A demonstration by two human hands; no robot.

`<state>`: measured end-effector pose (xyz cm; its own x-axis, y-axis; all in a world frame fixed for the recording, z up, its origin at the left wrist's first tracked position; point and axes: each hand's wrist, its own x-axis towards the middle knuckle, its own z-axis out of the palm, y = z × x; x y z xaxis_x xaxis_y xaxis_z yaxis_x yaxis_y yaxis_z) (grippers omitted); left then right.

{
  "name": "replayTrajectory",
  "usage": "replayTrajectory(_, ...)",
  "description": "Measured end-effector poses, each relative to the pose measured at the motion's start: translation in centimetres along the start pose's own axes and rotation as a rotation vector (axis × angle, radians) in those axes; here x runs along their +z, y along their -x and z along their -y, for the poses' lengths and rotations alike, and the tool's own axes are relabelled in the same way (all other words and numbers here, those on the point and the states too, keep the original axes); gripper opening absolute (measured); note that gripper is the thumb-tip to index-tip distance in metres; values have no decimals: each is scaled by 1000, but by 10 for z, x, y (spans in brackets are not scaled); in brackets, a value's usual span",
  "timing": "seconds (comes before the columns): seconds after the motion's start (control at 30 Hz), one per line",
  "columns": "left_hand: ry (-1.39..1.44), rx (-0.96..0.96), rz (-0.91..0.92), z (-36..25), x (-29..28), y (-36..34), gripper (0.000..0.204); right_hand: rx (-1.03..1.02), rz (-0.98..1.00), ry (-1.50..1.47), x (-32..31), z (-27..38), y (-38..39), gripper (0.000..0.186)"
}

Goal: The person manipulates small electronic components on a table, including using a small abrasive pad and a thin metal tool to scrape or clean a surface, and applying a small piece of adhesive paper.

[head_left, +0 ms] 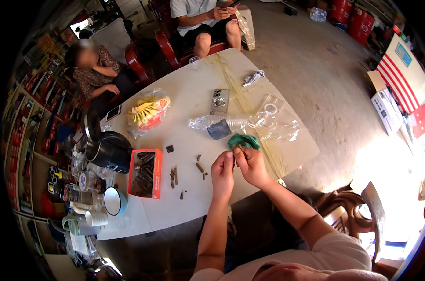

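Note:
My left hand (223,172) and my right hand (252,167) are close together over the table's near edge, both with fingers closed and thumbs up. A small brownish piece shows at my right thumb; what my left fingers hold is hidden. Just beyond the right hand is a bunched green cloth (243,140); whether the hand touches it I cannot tell. To the left lie several short brown pieces (200,166) and thin sticks (174,176). An orange box (158,174) contains dark brown pieces (146,174). Behind my hands lies a dark grey scrap (219,129).
The white table (189,100) also bears a sleeve of clear plastic cups (238,123), a phone (220,99), bagged bananas (147,111), a black kettle (108,152) and a white-lined mug (115,201). Two people sit beyond it: one person (98,70) left, another (203,21) at the back.

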<state>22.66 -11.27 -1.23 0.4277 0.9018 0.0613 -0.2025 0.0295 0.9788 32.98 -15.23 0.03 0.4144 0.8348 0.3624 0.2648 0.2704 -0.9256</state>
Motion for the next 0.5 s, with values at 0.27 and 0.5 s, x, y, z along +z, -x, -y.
replayTrajectory(0.27,-350,300,-47,-3,8,1,25,242,-5,-190,4,-13,2,40)
replayTrajectory(0.5,-559,472,-18,13,3,-7,14,582,64,-559,-5,-15,-1,36)
